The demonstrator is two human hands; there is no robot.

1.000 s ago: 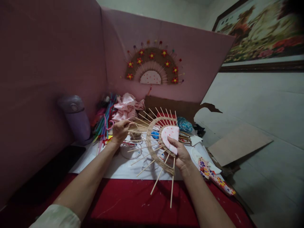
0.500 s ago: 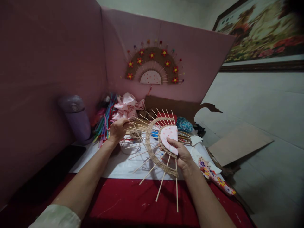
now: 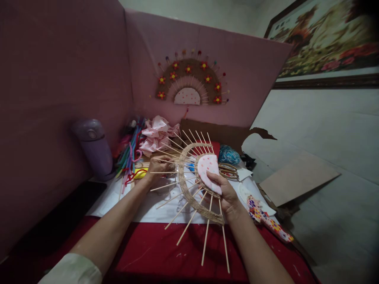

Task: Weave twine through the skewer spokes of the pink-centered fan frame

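My right hand [image 3: 226,193] grips a half-round fan of thin sticks [image 3: 186,205] by its pink, strawberry-dotted padded centre [image 3: 208,173], thumb on the front. Light sticks spread out from the centre, and a woven twine band [image 3: 185,185] arcs across them with a gap inside it. My left hand [image 3: 160,169] is closed just left of the fan, close to the stick tips. Its fingers pinch what seems to be twine; the strand itself hardly shows.
A finished flowered half-round fan [image 3: 189,75] hangs on the pink board. Purple bottle [image 3: 96,148], coloured pipe cleaners [image 3: 128,157], crumpled pink cloth [image 3: 158,134] and blue yarn [image 3: 229,155] stand around the white sheet [image 3: 148,213]. A flower-patterned piece [image 3: 272,223] lies at right.
My left hand has moved right and down, closer to the fan. The fan has turned slightly and shifted a little left in my right hand's unchanged grip.
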